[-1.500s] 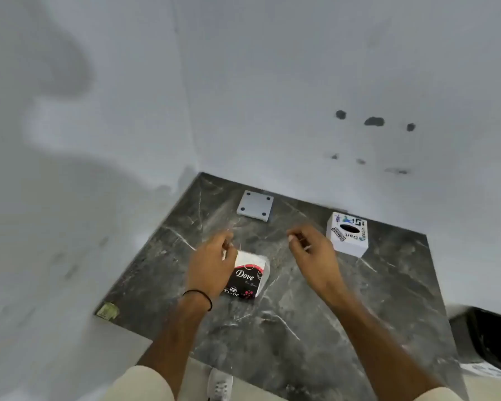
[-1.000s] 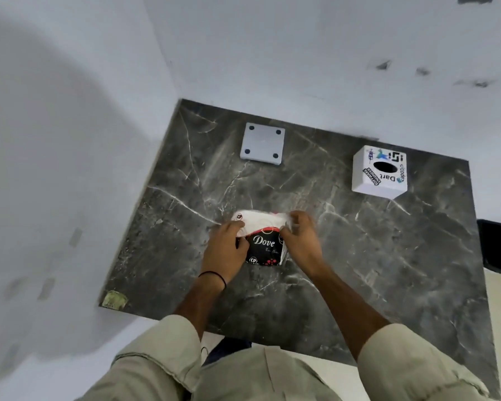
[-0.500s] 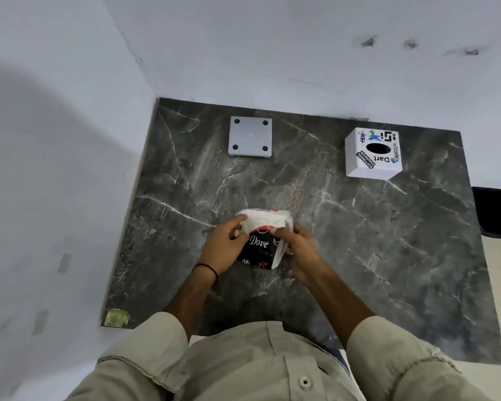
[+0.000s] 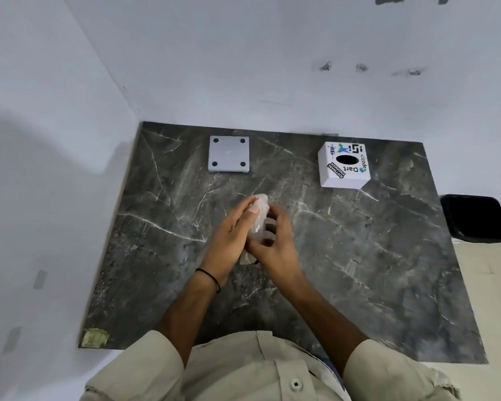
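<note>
Both hands close on the crinkled white packet point(image 4: 261, 211), held just above the middle of the bench point(image 4: 373, 256), left hand point(image 4: 229, 241) pinching its top, right hand point(image 4: 275, 248) curled round its body; it looks light, soft and slippery, so it is probably best gripped at the ends.

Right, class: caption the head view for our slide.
Left hand and right hand grip a pale packet at a marble table.

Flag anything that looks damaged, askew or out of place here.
Dark marks scar the wall at upper right. The wrapper held between left hand and right hand looks crumpled, but it is blurred. Nothing is spilled.
</note>
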